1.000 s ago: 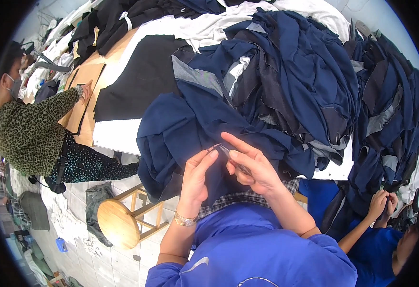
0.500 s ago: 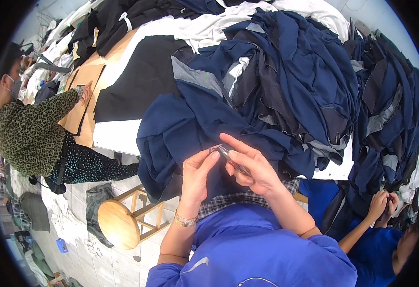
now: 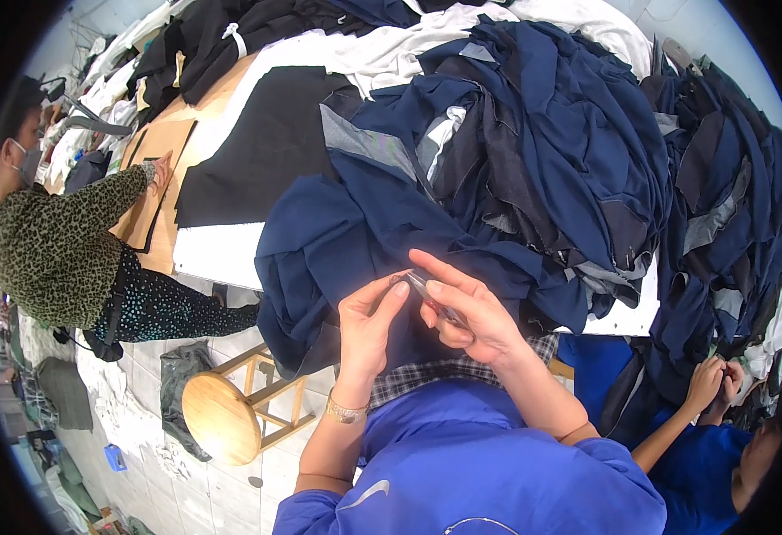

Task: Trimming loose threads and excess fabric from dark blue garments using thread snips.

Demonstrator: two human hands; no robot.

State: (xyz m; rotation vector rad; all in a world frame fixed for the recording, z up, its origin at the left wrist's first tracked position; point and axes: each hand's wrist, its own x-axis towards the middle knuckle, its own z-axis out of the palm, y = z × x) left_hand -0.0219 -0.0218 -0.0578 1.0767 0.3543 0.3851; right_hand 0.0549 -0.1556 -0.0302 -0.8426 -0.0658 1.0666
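Observation:
Just above my lap, my left hand [image 3: 368, 325] is closed in a pinch, thumb against forefinger. Whatever lies between its fingertips is too small to make out. My right hand [image 3: 475, 316] is wrapped round small metal thread snips [image 3: 444, 310], whose tips meet the left fingertips; its forefinger sticks out free. Directly behind both hands spreads navy cloth [image 3: 319, 236], which hangs over the table's near edge towards my lap. It joins a large heap of navy pieces [image 3: 569, 134] with grey and dark undersides.
Black cut panels [image 3: 257, 147] lie on the white tabletop [image 3: 217, 254]. A wooden stool [image 3: 221, 419] stands at the left on the tiled floor. One person [image 3: 61, 241] works at the table's left end; another person's hands [image 3: 712, 383] are at the lower right, beside more hanging navy cloth [image 3: 721, 178].

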